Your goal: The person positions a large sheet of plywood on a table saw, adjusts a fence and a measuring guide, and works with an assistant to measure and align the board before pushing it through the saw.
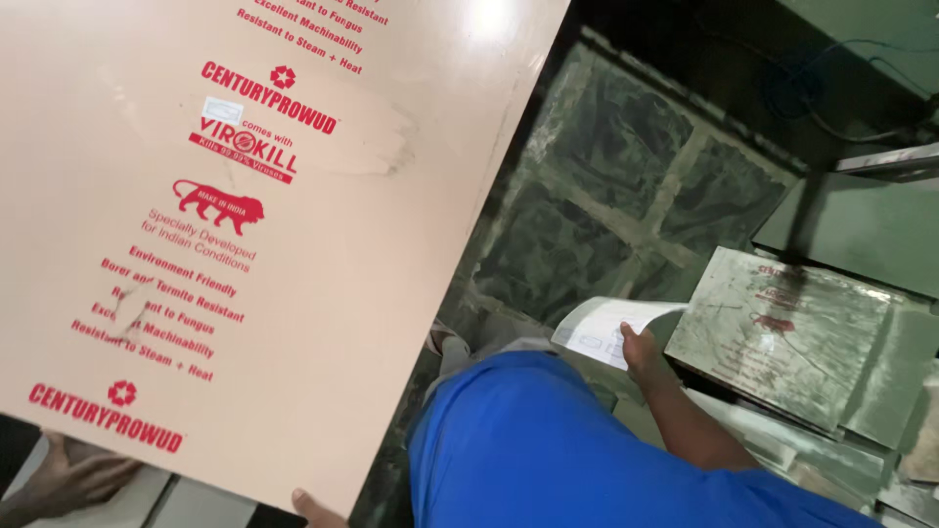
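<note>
- Far left, low in the frame: an open hand (pixel 73 474), palm up and fingers spread, lies under the lower edge of the large board; its forearm comes in from the left, so it looks like a co-worker's.
- Left half: a pale pink-beige engineered wood board (pixel 391 254) fills the view, tilted, with its lower corner pointing at the wearer. Its right edge runs from that corner up to the top of the frame.
- On the board: rows of red print slant across the face, with two red flower-like marks, a red banner, a red striding-lion emblem (pixel 217 203) and a small white sticker (pixel 223 110) above the banner. Scuffs smear some lines.
- Bottom edge, near the corner: the left hand (pixel 313 508) shows one digit only, touching the board's rim. How firmly it grips cannot be told.
- Centre: the wearer's blue shirt (pixel 548 450), with a sandalled foot (pixel 442 338) beyond it on the green marble floor (pixel 606 196).
- Right of centre: the right hand (pixel 641 354) is closed on a white printed paper sheet (pixel 599 330), fingers curled round its near edge. It is held well apart from the big board, so the left hand is the nearer one.
- Right: dusty greenish board offcuts (pixel 782 337) lie stacked flat, with faint red print on top.
- Top right: dark cables (pixel 812 93) trail over the floor.
</note>
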